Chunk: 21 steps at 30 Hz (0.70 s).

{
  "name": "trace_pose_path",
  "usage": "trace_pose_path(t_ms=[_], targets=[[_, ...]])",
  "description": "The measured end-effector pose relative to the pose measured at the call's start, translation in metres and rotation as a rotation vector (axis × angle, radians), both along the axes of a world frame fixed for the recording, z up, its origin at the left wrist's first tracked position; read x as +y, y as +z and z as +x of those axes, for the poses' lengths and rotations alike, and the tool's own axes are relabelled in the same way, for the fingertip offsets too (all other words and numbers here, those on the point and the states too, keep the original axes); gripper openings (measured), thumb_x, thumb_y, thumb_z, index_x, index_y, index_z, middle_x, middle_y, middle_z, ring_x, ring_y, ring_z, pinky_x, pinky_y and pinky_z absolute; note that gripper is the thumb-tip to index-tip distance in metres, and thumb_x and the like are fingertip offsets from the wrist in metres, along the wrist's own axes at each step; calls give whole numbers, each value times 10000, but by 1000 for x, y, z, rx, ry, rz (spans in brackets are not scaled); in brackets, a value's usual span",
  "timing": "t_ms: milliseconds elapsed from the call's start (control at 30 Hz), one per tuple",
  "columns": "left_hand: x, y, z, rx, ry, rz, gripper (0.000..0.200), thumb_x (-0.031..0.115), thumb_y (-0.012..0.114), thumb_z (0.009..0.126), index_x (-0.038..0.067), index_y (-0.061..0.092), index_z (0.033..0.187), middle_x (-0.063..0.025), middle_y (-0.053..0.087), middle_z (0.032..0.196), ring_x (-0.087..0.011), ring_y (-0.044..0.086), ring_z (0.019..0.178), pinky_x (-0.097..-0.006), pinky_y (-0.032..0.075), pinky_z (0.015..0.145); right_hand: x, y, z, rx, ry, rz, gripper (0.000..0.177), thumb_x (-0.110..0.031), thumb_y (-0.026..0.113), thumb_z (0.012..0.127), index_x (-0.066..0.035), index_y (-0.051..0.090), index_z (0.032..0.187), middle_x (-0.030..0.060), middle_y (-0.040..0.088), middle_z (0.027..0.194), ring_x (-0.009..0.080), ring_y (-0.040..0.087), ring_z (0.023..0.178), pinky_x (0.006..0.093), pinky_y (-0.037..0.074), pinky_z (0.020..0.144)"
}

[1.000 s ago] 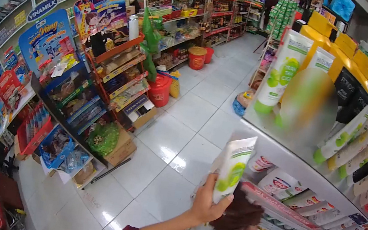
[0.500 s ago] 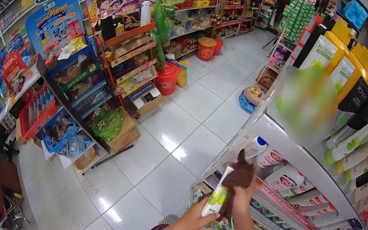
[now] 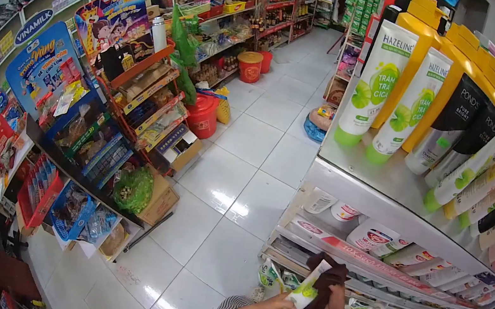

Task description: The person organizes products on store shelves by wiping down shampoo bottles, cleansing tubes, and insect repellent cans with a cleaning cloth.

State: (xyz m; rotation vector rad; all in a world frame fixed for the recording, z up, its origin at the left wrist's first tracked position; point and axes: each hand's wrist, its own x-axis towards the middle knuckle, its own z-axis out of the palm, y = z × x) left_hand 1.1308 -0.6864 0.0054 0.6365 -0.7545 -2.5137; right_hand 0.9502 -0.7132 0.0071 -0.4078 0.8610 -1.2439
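Two hands meet low in front of the shelf (image 3: 381, 205), near its bottom front edge. The left hand (image 3: 275, 304) is closed around the lower end of a white-and-green tube (image 3: 306, 289), which tilts up toward the right. The right hand (image 3: 336, 297) is bunched around a dark cloth (image 3: 326, 277) pressed against the tube's upper end. The tube looks light, smooth and slightly squashy, probably slippery; gripping round its lower body seems safest.

Tube (image 3: 306, 289) glossy plastic; cloth (image 3: 325, 286) dark, matt, soft; floor (image 3: 247, 154) glossy smooth tile.
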Motion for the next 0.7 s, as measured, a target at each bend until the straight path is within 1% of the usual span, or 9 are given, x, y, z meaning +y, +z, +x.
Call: trace_pose_path(t_ms=[133, 167, 267, 300, 367, 400, 533, 633, 700], targets=[[-1, -19, -7, 763, -47, 633, 252, 313, 397, 765, 78, 476, 815, -60, 411, 485, -146, 388, 397, -241, 318, 363, -7, 3, 33, 88, 160, -15, 414, -187, 528, 747, -35, 435, 1120, 149, 536, 1004, 265, 536, 918, 365, 439, 803], [-4, -19, -6, 819, -115, 602, 231, 305, 417, 747, 90, 477, 810, -49, 368, 470, -140, 351, 389, -239, 276, 362, -4, -3, 35, 382, 127, -90, 376, -157, 543, 727, -38, 468, 1076, 129, 543, 975, 242, 536, 900, 338, 431, 792], [0, -54, -6, 514, -63, 470, 232, 312, 419, 741, 99, 481, 809, -55, 362, 466, -146, 351, 394, -261, 286, 370, -1, 44, 44, 1089, 177, -136, 394, -148, 603, 652, 23, 515, 996, 138, 577, 933, 267, 549, 852, 332, 419, 760], [-3, -27, -7, 271, 33, 477, 199, 274, 423, 744, 88, 471, 793, -59, 360, 471, -150, 334, 391, -259, 281, 372, 1, -8, 22, 1130, 197, -102, 391, -138, 634, 610, 22, 536, 953, 132, 579, 915, 248, 549, 851, 327, 420, 754], [-6, -36, -11, -95, -28, 96, 259, 259, 458, 737, 19, 511, 820, -93, 521, 627, -189, 490, 538, -280, 386, 463, 2, 3, 22, 689, -174, 159, 369, -65, 603, 568, -9, 556, 929, 100, 582, 896, 214, 564, 806, 310, 437, 738], [1, -54, -21, -297, 249, -352, 329, 260, 480, 744, -26, 526, 901, -87, 569, 695, -205, 538, 611, -309, 440, 549, 1, 6, 16, 514, -209, 219, 341, -53, 576, 592, -5, 554, 929, 77, 577, 884, 198, 565, 789, 295, 445, 730], [-17, -5, -5, -1095, -56, -1066, 499, 331, 542, 709, -72, 467, 994, -246, 563, 654, -380, 566, 611, -426, 457, 560, -17, 11, 23, 21, -142, 128, 213, -147, 529, 729, -46, 562, 913, 48, 557, 840, 150, 536, 764, 293, 435, 693], [-17, 10, -7, -1212, -60, -1070, 473, 340, 549, 699, -73, 467, 914, -234, 562, 610, -368, 576, 580, -437, 463, 537, -28, -22, 50, 464, -210, 80, 220, -205, 539, 747, -58, 548, 910, 54, 557, 872, 148, 524, 766, 288, 433, 671], [-18, 22, -3, -1254, -33, -1015, 527, 356, 551, 695, -95, 443, 946, -247, 558, 615, -381, 573, 585, -447, 462, 548, -18, -19, 65, 740, -29, 51, 275, -164, 526, 728, -14, 527, 958, 81, 526, 927, 210, 486, 869, 305, 376, 781]])
